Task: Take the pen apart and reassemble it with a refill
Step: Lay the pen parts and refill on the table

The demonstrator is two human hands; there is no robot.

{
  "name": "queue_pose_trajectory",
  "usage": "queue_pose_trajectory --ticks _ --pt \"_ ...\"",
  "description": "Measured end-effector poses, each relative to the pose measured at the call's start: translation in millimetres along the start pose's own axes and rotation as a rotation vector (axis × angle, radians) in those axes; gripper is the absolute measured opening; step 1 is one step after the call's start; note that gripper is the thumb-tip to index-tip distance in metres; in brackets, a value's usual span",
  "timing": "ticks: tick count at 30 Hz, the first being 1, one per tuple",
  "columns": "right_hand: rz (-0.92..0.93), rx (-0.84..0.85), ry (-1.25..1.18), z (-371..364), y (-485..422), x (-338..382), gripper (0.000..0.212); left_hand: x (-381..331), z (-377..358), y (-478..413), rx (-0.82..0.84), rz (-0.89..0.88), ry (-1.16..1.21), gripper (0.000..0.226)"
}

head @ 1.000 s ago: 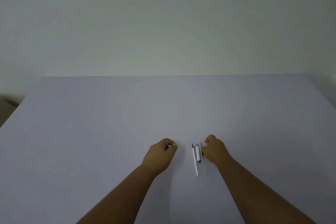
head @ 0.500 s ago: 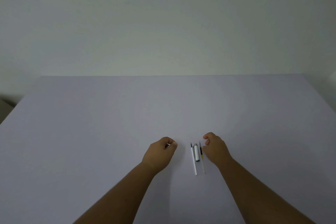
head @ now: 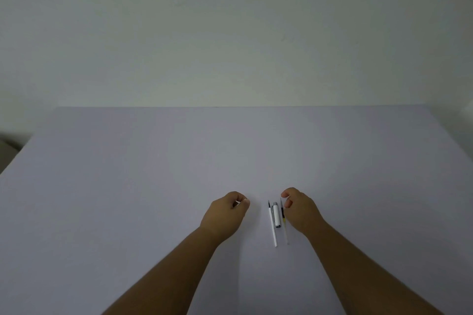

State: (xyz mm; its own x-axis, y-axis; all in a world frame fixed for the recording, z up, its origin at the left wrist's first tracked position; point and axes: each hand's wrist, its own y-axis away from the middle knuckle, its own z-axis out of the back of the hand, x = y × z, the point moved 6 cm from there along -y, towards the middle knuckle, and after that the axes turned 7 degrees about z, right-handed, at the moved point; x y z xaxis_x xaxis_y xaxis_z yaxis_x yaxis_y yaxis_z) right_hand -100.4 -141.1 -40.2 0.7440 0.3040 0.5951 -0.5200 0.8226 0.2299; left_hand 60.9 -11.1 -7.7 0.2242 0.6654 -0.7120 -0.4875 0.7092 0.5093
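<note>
- Now, both bare forearms reached forward over a pale lilac table [head: 128,212], and the two hands rested near each other on its surface.
- The left hand [head: 225,215] was curled into a loose fist, with the thumb tip pressed against the side of the forefinger; a small pale sliver showed in that pinch, but it was too small to tell what it was or whether anything was truly held.
- The right hand [head: 298,210] was half curled, with the fingers bent inward and the thumb raised a little; it gripped nothing.
- Three pen parts lay side by side in the gap between the hands, all pointing away from the person, much closer to the right hand than to the left.
- The long white pen barrel [head: 272,227], dark at its far tip, lay farthest from the right hand.
- The short silver and white cap [head: 276,215] lay just beside the barrel, on the side toward the right hand.
- The thin refill [head: 284,222], dark at its far end and clear toward the near end, lay right against the inner edge of the right hand; whether it touched the skin could not be told.
- A plain greenish wall [head: 230,33] stood beyond the table's far edge.
</note>
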Motion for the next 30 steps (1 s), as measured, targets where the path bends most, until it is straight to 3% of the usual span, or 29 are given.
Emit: queue_pose_trajectory --ticks 5,7,13,17,25,30 --pt "0.028 -0.016 -0.033 1.1 -8.0 12.9 0.022 1.4 1.4 -0.6 -0.003 0.001 -0.004 0.022" --pt "0.049 -0.001 0.063 -2.7 -14.2 22.3 0.018 2.9 2.5 -0.5 -0.006 0.0 -0.011 0.021" --pt "0.066 0.076 0.451 -17.3 -30.5 39.2 0.032 13.1 8.5 0.3 -0.012 0.018 -0.032 0.02" --pt "0.048 0.081 0.537 -24.1 -33.9 40.8 0.028 21.3 12.5 1.3 -0.014 0.025 -0.033 0.02" --pt "-0.083 0.14 0.29 -25.4 -28.8 44.9 0.017 29.5 14.6 1.9 -0.012 0.036 -0.04 0.021" --pt "-0.069 0.019 -0.158 -2.5 -23.1 53.5 0.029 25.6 14.5 4.4 0.001 -0.003 -0.086 0.019"
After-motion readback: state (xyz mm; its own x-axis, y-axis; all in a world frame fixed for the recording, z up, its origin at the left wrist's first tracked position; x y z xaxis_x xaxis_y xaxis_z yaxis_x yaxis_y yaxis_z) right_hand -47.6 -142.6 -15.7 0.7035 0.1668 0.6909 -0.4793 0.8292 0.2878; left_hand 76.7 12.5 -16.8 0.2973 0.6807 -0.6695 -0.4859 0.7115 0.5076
